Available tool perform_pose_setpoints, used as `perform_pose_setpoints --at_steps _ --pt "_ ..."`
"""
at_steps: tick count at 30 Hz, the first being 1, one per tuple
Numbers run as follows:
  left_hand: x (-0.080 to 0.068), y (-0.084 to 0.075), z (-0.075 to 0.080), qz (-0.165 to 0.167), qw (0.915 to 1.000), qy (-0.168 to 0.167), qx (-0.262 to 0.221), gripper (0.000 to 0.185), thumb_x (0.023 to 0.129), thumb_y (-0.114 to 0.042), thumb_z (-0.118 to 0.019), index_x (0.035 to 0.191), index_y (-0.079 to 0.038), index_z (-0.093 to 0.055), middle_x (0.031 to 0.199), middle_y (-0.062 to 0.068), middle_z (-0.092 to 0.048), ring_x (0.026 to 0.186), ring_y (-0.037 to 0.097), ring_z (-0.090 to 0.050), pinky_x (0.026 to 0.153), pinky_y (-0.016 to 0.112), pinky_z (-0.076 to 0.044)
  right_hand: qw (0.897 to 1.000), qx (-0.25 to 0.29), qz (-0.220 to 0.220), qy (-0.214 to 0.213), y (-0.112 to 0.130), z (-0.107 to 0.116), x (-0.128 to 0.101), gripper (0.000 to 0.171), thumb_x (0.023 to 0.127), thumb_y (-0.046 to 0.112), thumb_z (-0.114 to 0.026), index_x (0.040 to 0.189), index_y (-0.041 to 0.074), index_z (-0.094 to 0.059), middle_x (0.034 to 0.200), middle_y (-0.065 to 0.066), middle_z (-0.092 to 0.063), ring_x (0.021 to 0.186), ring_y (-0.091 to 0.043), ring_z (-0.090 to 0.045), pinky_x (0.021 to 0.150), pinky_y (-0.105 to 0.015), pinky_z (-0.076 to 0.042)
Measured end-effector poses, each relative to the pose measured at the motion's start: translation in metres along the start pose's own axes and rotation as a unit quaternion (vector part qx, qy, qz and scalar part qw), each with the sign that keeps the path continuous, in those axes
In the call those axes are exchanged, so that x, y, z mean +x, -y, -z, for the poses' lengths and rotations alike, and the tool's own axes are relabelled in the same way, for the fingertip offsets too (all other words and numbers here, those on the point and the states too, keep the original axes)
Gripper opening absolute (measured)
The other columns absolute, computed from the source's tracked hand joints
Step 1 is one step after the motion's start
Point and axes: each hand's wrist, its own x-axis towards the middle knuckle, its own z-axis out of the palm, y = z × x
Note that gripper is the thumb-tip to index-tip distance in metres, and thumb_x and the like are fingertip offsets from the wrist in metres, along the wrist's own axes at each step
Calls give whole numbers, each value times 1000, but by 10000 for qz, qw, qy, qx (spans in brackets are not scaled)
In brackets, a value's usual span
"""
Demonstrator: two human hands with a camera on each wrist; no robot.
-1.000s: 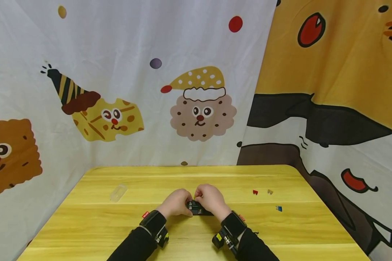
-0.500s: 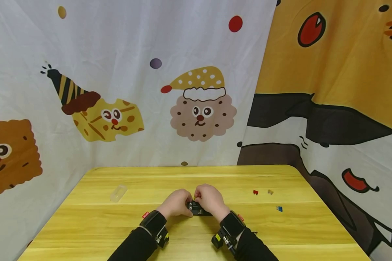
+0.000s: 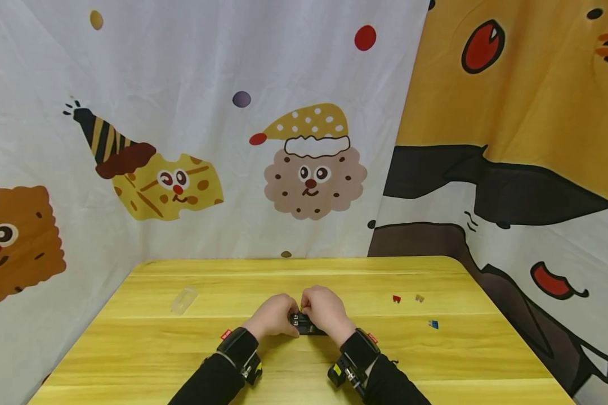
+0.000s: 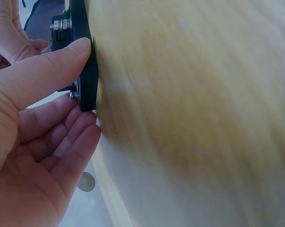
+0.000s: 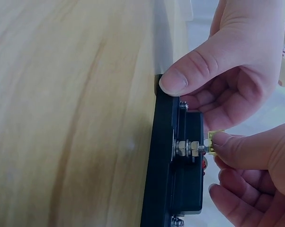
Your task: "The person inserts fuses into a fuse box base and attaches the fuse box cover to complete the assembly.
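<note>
A black fuse block (image 3: 302,323) with metal bolt terminals rests on the table in front of me. My left hand (image 3: 273,314) grips its left end, thumb on the near side and fingers behind, as the left wrist view shows. In the right wrist view, a small yellow blade fuse (image 5: 212,135) is pinched between the thumb and fingers of my right hand (image 3: 328,310). The fuse is right at the top face of the block, near a bolt terminal. Its prongs are hidden. My right hand covers the block's right part in the head view.
To the right on the wooden table (image 3: 182,360) lie a red fuse (image 3: 396,299), a tan fuse (image 3: 419,298) and a blue fuse (image 3: 433,324). A clear plastic cover (image 3: 184,300) lies at the left. A printed curtain (image 3: 192,101) hangs behind the table.
My right hand has shifted very slightly to the left over the block. The left hand and the block stay in place.
</note>
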Motion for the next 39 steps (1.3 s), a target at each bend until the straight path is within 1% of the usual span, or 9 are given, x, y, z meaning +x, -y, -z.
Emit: perform_pose_setpoints --at_steps 9,16,27,34,39 --pt "0 -2 1 81 9999 14 -66 33 62 -17 -94 82 -6 -71 71 -5 -58 63 8 -46 64 25 -43 9999 27 66 -75 1 0 -1 21 79 11 -84 74 17 -64 73 6 -56 68 -12 -56 62 -28 -48" --pt "0 -1 1 25 10000 3 -49 32 61 -17 -94 81 -6 -71 70 -6 -59 62 7 -46 63 24 -42 10000 37 -6 -23 1 -2 -3 20 79 12 -84 75 17 -65 73 7 -56 68 -12 -55 62 -28 -48" --pt "0 1 0 -19 10000 -31 28 32 61 -18 -94 79 -8 -70 69 -6 -58 62 7 -45 63 24 -42 9999 2 55 -130 0 -2 -2 21 77 12 -85 73 17 -65 70 7 -51 66 -12 -54 59 -27 -46" --pt "0 1 -1 -12 10000 -21 12 31 61 -18 -94 79 -8 -70 69 -7 -57 62 7 -45 63 24 -41 10000 -19 -4 -70 -1 -3 -1 18 77 13 -85 72 18 -68 71 7 -51 67 -13 -54 59 -28 -47" --pt "0 1 0 10 10000 -29 -1 31 61 -17 -94 79 -8 -70 68 -8 -57 61 7 -45 62 24 -42 9999 -15 -129 18 2 -1 1 18 77 14 -85 71 18 -68 71 7 -53 67 -13 -56 60 -28 -47"
